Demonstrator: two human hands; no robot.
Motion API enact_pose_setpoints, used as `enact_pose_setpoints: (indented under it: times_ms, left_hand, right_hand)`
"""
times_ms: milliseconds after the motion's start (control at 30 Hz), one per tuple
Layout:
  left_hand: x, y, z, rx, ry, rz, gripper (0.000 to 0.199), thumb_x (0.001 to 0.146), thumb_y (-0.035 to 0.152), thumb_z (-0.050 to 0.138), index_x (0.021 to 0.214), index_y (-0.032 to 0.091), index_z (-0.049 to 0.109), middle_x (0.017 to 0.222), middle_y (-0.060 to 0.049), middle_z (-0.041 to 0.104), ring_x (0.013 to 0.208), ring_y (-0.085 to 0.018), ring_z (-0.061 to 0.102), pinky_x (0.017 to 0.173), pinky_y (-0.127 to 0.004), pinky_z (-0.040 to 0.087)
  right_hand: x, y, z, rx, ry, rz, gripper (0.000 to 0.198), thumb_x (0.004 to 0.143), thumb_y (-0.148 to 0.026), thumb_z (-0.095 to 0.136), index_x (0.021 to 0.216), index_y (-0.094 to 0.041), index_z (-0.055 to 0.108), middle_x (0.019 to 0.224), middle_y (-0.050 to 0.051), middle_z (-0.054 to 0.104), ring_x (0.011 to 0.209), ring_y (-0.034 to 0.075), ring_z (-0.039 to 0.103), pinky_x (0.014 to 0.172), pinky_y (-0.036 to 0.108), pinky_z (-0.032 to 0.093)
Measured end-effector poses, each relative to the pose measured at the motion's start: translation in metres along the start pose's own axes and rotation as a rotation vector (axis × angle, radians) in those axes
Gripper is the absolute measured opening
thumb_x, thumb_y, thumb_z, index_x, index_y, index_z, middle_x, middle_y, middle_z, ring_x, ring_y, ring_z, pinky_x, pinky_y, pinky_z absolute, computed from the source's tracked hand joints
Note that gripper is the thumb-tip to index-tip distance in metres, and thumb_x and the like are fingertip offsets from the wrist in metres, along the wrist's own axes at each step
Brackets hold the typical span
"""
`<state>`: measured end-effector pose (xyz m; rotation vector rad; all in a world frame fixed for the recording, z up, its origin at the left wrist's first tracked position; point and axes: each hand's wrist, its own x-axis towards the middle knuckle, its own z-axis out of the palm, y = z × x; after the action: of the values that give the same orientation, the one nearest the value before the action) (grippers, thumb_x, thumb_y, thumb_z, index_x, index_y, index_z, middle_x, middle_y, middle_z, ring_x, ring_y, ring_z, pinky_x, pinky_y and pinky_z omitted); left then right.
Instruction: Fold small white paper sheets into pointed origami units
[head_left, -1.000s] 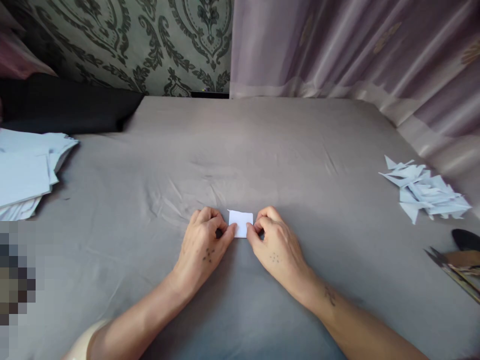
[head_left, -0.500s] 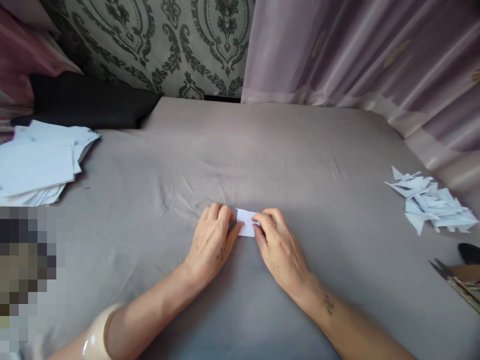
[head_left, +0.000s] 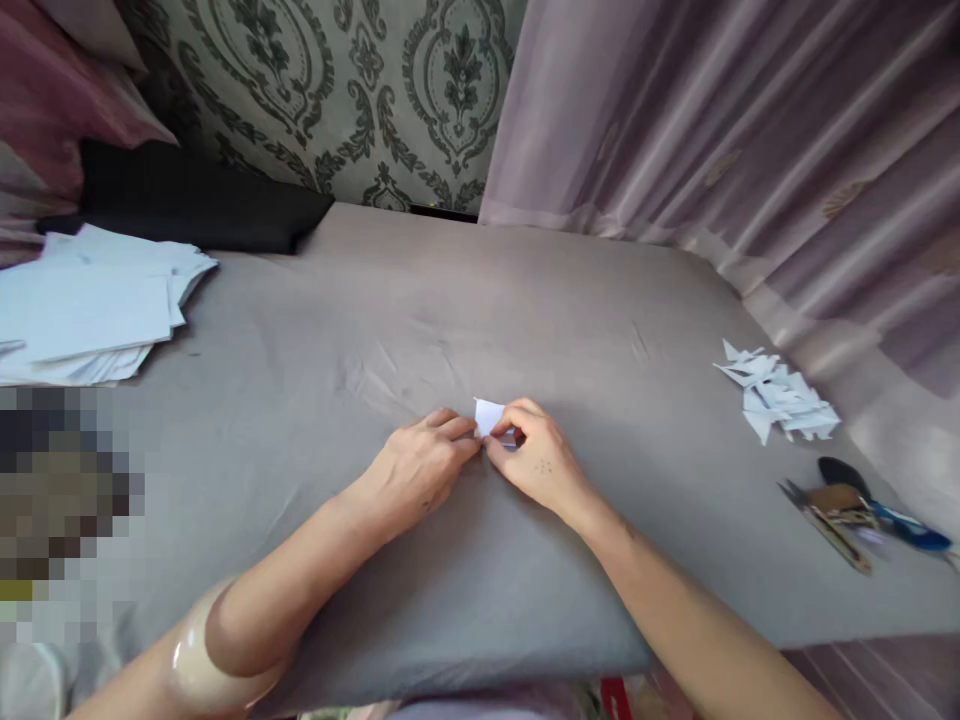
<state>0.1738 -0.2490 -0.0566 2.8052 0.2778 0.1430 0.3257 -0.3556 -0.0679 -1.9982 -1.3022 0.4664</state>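
A small white piece of paper [head_left: 489,414] lies on the grey cloth between my two hands, its lower edge partly lifted or folded. From the left, my left hand [head_left: 431,455] pinches the paper's near left corner with thumb and fingertips. My right hand [head_left: 538,450] grips its lower right part between thumb and bent forefinger. The fingers cover much of the near edge, so the exact fold is hidden.
A stack of white paper sheets [head_left: 97,310] is at the left, before a black cloth [head_left: 202,200]. To the right lie a pile of folded white paper pieces [head_left: 780,395] and scissors [head_left: 825,525] beside other small tools. Curtains [head_left: 675,120] hang along the right.
My right hand has moved left and inward over the paper, bringing its thumb close to the left fingertips. The paper's near part now appears bent up. The view has shifted rightward.
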Motion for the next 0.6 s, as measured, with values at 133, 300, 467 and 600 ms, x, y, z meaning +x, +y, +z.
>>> enact_pose_setpoints:
  times_ms: [133,300,467,600]
  left_hand:
    - [-0.002,0.006,-0.009,0.058,-0.067,-0.011,0.029,0.088,0.007,0.041,0.098,0.017,0.066,0.098,-0.008,0.061,0.092,-0.021,0.056,0.069,-0.028,0.048]
    - [-0.002,0.006,-0.011,0.075,-0.076,-0.027,0.027,0.086,0.011,0.043,0.091,0.017,0.068,0.094,-0.008,0.06,0.088,-0.021,0.053,0.067,-0.029,0.047]
    - [-0.002,0.003,-0.009,0.07,-0.047,-0.04,0.031,0.084,0.012,0.043,0.097,0.02,0.07,0.091,-0.007,0.06,0.089,-0.023,0.053,0.065,-0.03,0.045]
    - [-0.002,0.002,-0.007,0.067,-0.034,-0.034,0.034,0.084,0.011,0.042,0.1,0.021,0.071,0.092,-0.007,0.061,0.088,-0.023,0.053,0.062,-0.03,0.043]
  right_hand:
    - [0.002,-0.004,0.004,-0.067,0.015,0.068,0.01,0.068,-0.021,0.064,0.068,-0.021,0.053,0.081,-0.001,0.055,0.075,0.014,0.054,0.072,0.026,0.044]
    - [0.012,-0.013,0.005,-0.15,-0.116,0.242,0.004,0.068,-0.023,0.063,0.068,-0.02,0.059,0.092,0.004,0.055,0.09,0.019,0.055,0.085,0.031,0.043]
    - [0.023,-0.02,0.0,-0.18,-0.235,0.39,0.016,0.063,-0.024,0.065,0.079,-0.023,0.066,0.099,0.006,0.053,0.086,0.019,0.054,0.074,0.029,0.043]
    - [0.023,-0.019,-0.009,-0.124,-0.283,0.438,0.011,0.061,-0.022,0.064,0.072,-0.022,0.065,0.084,0.002,0.057,0.065,0.013,0.049,0.057,0.024,0.036]
